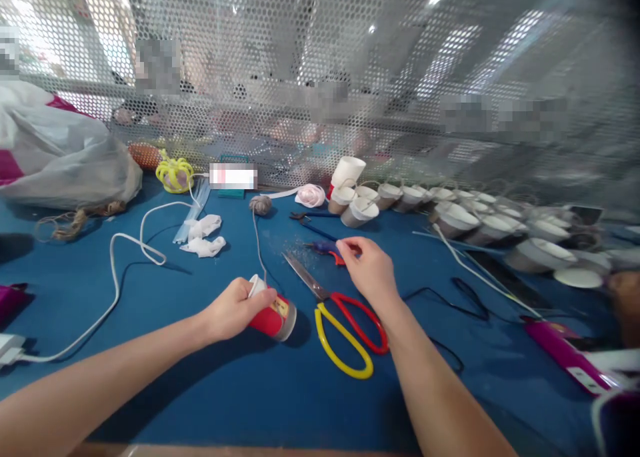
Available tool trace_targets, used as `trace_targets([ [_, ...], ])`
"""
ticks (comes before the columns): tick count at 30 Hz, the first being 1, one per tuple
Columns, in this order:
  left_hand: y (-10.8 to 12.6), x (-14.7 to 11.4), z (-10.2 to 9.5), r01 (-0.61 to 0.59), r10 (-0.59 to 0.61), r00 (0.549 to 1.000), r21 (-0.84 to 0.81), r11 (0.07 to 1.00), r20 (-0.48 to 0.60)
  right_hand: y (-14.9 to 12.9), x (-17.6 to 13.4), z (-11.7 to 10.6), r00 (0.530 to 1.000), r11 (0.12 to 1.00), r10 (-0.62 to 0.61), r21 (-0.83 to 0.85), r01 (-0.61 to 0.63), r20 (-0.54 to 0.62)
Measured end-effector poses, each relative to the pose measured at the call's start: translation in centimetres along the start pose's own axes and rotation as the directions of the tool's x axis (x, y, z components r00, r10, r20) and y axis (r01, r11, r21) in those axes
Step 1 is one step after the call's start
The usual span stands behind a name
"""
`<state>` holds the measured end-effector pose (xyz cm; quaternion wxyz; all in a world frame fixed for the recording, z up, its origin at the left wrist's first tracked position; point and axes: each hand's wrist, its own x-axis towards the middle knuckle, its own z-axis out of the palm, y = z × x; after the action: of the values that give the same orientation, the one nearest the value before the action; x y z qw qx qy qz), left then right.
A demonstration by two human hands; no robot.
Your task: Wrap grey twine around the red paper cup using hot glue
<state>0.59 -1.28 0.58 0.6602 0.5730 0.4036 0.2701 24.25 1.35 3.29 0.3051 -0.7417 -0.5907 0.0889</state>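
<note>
My left hand (240,308) is wrapped around a red paper cup (267,320) tipped on its side, its white rim toward the upper left. Grey yarn runs from the cup's rim back to a small ball of grey yarn (261,205). At the right, my right hand (371,270) has its fingers curled at the back end of a blue glue gun with a red trigger (325,248); the handle is hidden behind the hand. Between the hands lie large scissors (325,297) with one red and one yellow handle, blades apart. Blue-handled pliers (313,214) lie behind the glue gun.
Many small cups with handles (453,217) crowd the back right. A purple power strip (563,354) lies at right, a white cable (115,270) at left. A pink ribbon roll (310,195), clear glue sticks (193,210) and a plastic bag (65,150) sit along the perforated metal screen (280,64).
</note>
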Motion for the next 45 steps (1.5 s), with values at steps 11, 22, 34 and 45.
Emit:
trace_targets([
  [11, -2.6, 0.8, -1.6, -0.040, 0.018, 0.989, -0.143, 0.989, -0.148, 4.4, 2.3, 0.7, 0.982, 0.911, 0.121, -0.410, -0.050, 0.148],
  [22, -2.9, 1.0, -1.8, -0.049, 0.034, 0.990, -0.107, 0.993, -0.140, 6.1, 3.2, 0.9, 0.951, 0.893, 0.187, -0.447, -0.060, 0.247],
  [34, -2.4, 0.9, -1.5, -0.065, 0.046, 0.981, -0.099, 0.993, -0.186, 5.1, 3.0, 0.8, 0.938, 0.945, 0.258, -0.262, -0.195, 0.232],
  [45, -2.7, 1.3, -2.2, -0.125, 0.110, 0.965, -0.048, 0.991, -0.238, 1.7, 0.5, 0.1, 0.934, 0.919, 0.098, 0.329, -0.218, 0.344],
])
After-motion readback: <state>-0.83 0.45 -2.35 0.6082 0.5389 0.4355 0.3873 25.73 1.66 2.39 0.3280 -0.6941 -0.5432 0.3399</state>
